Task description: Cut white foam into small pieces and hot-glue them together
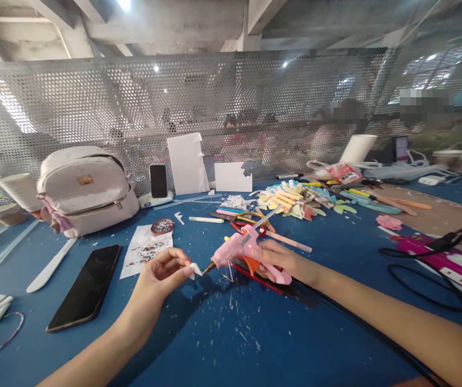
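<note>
A pink hot glue gun is gripped by my right hand, its metal nozzle pointing left and a clear glue stick jutting from its back. Between thumb and fingertips, my left hand pinches a small white piece, which looks like folded paper or foam. The nozzle tip touches the piece or sits right beside it; I cannot tell which. Under the gun, a thin wire stand shows. Behind my left hand lies a white sheet with small glittery bits and a round red-rimmed dish on it.
A dark phone and a white plastic knife lie left, before a pale backpack. Colourful paper cutouts heap up behind the glue gun. At right sit a magenta power strip and black cable. Perforated metal panels stand behind.
</note>
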Demonstrator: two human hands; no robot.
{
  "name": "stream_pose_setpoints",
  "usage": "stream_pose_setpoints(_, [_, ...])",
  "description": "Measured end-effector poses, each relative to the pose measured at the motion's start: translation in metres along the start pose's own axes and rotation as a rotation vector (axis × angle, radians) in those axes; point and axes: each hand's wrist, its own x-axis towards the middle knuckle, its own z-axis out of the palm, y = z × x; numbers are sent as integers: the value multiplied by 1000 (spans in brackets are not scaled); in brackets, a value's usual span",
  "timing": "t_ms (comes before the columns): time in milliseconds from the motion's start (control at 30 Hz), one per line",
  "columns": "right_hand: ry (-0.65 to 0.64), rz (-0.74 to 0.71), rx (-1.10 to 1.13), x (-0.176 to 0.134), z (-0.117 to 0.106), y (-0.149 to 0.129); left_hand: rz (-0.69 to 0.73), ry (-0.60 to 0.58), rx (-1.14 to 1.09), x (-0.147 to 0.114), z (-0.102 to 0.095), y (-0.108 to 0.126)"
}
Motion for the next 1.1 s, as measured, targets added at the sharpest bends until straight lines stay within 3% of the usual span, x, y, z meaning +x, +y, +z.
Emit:
stream_pose_setpoints(400, [-27, -54, 3, 2, -3, 5, 13, 5, -15, -1, 2, 0])
stream_pose_setpoints(1100, [-10, -17, 20, 0, 2, 0, 17, 23, 5, -2, 3, 3])
